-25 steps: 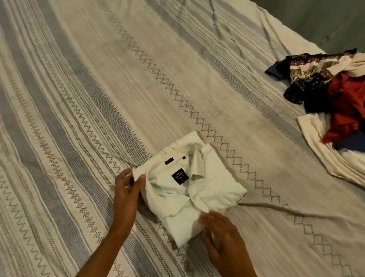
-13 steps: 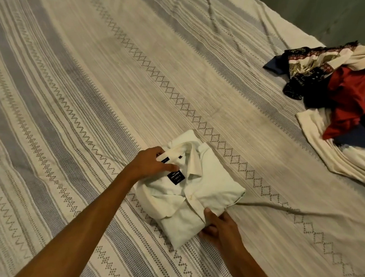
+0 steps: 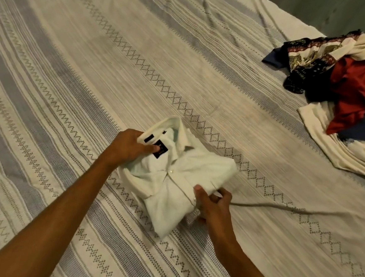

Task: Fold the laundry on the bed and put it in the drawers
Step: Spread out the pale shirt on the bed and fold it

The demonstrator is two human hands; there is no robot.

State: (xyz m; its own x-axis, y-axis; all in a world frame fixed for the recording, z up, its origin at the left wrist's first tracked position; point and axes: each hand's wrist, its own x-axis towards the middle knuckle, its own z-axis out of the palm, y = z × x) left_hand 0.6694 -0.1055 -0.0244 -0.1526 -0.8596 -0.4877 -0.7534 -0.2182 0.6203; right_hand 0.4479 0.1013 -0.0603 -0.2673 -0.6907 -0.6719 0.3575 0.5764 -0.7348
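We note a folded white shirt [image 3: 183, 179] lying on the bed [image 3: 95, 67], near its front edge. The left hand [image 3: 129, 147] holds the collar end, thumb on the dark label [image 3: 160, 152]. The right hand [image 3: 213, 205] pinches the near edge (grip closed on cloth). A pile of clothes [image 3: 343, 84] lies well apart, far right.

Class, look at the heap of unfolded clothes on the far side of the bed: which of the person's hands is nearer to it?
Right. The right hand grips the folded white shirt at the edge facing the heap of unfolded clothes; the left hand holds the collar on the shirt's opposite side.
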